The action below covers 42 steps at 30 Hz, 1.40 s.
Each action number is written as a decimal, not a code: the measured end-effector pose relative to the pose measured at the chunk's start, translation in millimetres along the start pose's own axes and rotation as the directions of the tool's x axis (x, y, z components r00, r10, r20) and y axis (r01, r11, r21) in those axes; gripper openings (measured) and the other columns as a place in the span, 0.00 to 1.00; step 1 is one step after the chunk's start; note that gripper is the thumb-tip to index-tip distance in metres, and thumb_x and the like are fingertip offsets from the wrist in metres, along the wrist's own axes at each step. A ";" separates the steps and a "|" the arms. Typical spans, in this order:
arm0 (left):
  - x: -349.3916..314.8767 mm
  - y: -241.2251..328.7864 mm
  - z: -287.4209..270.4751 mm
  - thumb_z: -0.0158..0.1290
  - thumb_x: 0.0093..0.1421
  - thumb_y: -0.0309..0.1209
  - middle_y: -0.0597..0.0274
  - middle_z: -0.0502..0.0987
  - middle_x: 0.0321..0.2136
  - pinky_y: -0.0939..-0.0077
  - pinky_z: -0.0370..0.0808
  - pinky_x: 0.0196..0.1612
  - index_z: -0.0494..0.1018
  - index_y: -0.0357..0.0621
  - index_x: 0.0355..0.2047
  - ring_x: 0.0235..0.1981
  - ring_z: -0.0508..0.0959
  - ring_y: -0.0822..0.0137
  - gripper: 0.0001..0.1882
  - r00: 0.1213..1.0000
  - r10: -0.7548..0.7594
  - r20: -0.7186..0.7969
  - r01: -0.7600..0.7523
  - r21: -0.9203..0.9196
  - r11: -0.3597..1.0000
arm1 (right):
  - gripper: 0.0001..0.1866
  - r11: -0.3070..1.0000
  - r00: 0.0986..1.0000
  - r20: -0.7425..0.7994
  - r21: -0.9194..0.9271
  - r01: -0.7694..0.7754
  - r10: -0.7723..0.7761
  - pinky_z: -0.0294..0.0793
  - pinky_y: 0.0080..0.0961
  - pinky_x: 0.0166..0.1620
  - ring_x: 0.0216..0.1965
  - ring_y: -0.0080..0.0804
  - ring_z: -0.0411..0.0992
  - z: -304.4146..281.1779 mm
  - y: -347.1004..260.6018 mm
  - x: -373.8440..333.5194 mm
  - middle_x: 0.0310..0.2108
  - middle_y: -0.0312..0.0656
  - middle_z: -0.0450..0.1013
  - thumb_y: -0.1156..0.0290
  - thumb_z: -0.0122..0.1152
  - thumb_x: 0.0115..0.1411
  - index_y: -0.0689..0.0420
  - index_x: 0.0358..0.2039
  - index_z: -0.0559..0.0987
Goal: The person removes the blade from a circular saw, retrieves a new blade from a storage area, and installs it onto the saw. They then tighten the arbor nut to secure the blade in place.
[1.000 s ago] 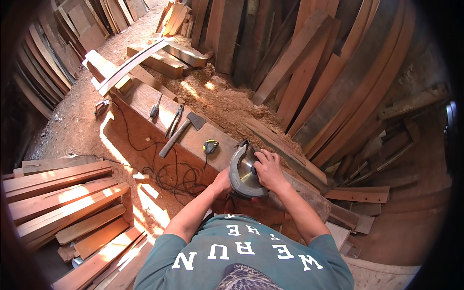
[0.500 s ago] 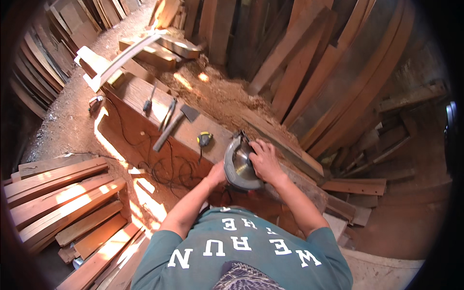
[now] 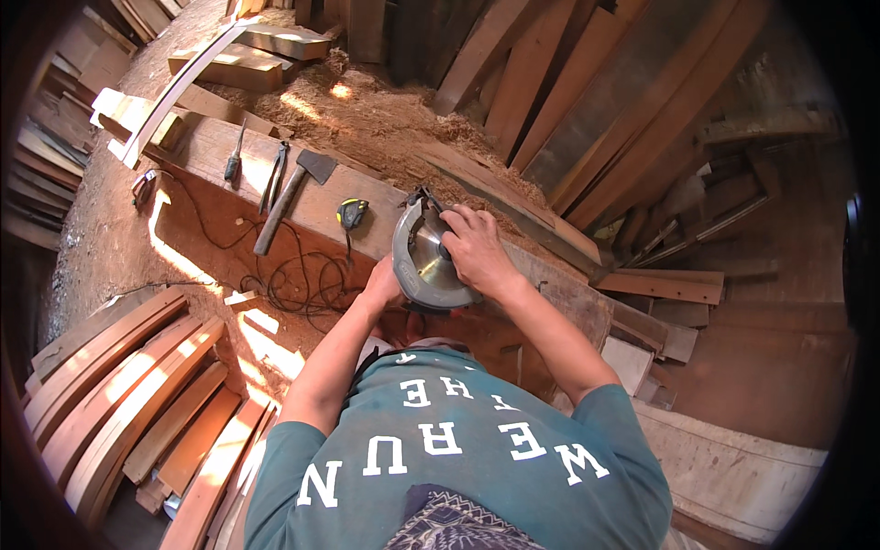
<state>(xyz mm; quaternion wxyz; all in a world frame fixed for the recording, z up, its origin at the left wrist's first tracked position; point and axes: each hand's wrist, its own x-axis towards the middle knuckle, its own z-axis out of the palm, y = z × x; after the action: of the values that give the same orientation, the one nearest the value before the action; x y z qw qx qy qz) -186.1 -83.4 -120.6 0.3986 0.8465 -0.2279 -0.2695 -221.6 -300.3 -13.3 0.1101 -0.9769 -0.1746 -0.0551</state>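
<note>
A circular saw (image 3: 414, 280) with a grey guard and a shiny round blade (image 3: 429, 258) stands before me at the near edge of a wooden beam (image 3: 203, 154). My left hand (image 3: 385, 282) holds the saw's left side, its fingers mostly hidden behind the guard. My right hand (image 3: 478, 249) lies over the blade side with curled fingers gripping the saw near the blade's dark hub. Left of the saw on the beam lie a yellow and black tape measure (image 3: 351, 214), a hatchet (image 3: 282, 203), pincers (image 3: 273, 178) and a screwdriver (image 3: 234, 158).
Black cord (image 3: 307, 280) lies coiled on the ground below the beam. Stacked boards (image 3: 137, 376) fill the lower left. Tall planks (image 3: 541, 82) lean at the back, behind heaped sawdust (image 3: 385, 119). A long curved strip (image 3: 188, 75) rests at the beam's far left end.
The view has shifted, so the beam, tools and saw appear higher and farther left. Both hands stay on the saw, and the right fingers remain by the blade's hub.
</note>
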 end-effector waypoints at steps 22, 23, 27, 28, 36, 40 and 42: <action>12.9 -54.7 25.6 0.70 0.51 0.42 0.36 0.81 0.53 0.55 0.77 0.57 0.75 0.36 0.57 0.56 0.80 0.40 0.36 0.996 0.094 -0.002 -0.094 -0.035 0.995 | 0.09 0.980 0.971 -0.194 -0.113 -0.166 0.142 0.59 0.56 0.67 0.63 0.48 0.66 15.8 -4.6 -10.6 0.53 0.48 0.73 0.68 0.61 0.59 0.58 0.37 0.83; 12.7 -53.2 25.8 0.70 0.51 0.42 0.36 0.80 0.53 0.55 0.77 0.57 0.75 0.36 0.57 0.56 0.80 0.40 0.36 0.995 0.100 -0.022 -0.101 -0.049 0.994 | 0.09 0.976 0.950 -0.228 0.005 -0.219 0.214 0.62 0.54 0.65 0.61 0.48 0.68 12.1 0.2 -12.9 0.52 0.49 0.73 0.67 0.62 0.60 0.58 0.37 0.83; 7.0 -55.6 28.7 0.70 0.50 0.41 0.36 0.80 0.53 0.54 0.77 0.57 0.76 0.36 0.56 0.55 0.79 0.38 0.36 0.987 0.140 -0.076 -0.140 -0.004 0.990 | 0.08 0.766 0.669 -0.402 0.480 -0.428 0.625 0.75 0.45 0.52 0.47 0.53 0.74 -5.5 66.6 -58.3 0.41 0.52 0.74 0.70 0.63 0.61 0.62 0.37 0.81; 8.4 -60.4 29.6 0.70 0.50 0.41 0.36 0.80 0.53 0.54 0.77 0.57 0.76 0.36 0.56 0.55 0.79 0.37 0.36 0.985 0.162 -0.063 -0.160 0.042 0.986 | 0.08 0.708 0.558 -0.436 0.441 -0.552 0.706 0.75 0.45 0.52 0.47 0.52 0.75 7.8 97.1 -88.2 0.41 0.53 0.75 0.71 0.60 0.63 0.63 0.37 0.80; 5.0 -59.5 25.6 0.70 0.51 0.44 0.36 0.83 0.48 0.54 0.79 0.55 0.80 0.36 0.49 0.52 0.82 0.39 0.30 0.990 0.116 -0.075 -0.113 0.031 0.993 | 0.11 0.156 0.186 0.236 0.139 -0.978 0.954 0.77 0.50 0.50 0.47 0.59 0.78 122.8 151.2 -256.6 0.43 0.56 0.81 0.65 0.65 0.65 0.59 0.42 0.80; 8.5 -49.6 22.6 0.68 0.53 0.44 0.36 0.83 0.45 0.53 0.79 0.52 0.80 0.37 0.48 0.49 0.83 0.38 0.28 0.993 0.110 -0.052 -0.108 0.048 0.993 | 0.10 0.142 0.158 0.195 0.091 -0.986 0.968 0.76 0.51 0.52 0.49 0.60 0.78 140.5 134.9 -263.4 0.43 0.59 0.81 0.66 0.64 0.66 0.60 0.41 0.81; 7.7 -51.7 24.5 0.67 0.52 0.43 0.35 0.83 0.44 0.52 0.80 0.50 0.81 0.37 0.47 0.48 0.82 0.37 0.27 0.991 0.115 -0.065 -0.111 0.054 0.992 | 0.10 0.150 0.162 0.216 0.071 -0.986 0.963 0.76 0.51 0.52 0.50 0.60 0.78 138.0 136.7 -261.6 0.44 0.59 0.81 0.67 0.64 0.65 0.60 0.41 0.80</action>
<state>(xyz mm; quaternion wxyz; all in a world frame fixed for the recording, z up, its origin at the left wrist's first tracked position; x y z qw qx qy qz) -187.1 -71.6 -177.1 0.3991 0.8507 -0.2687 -0.2118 -407.9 -479.1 -212.1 0.2037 -0.8435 0.4859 0.1045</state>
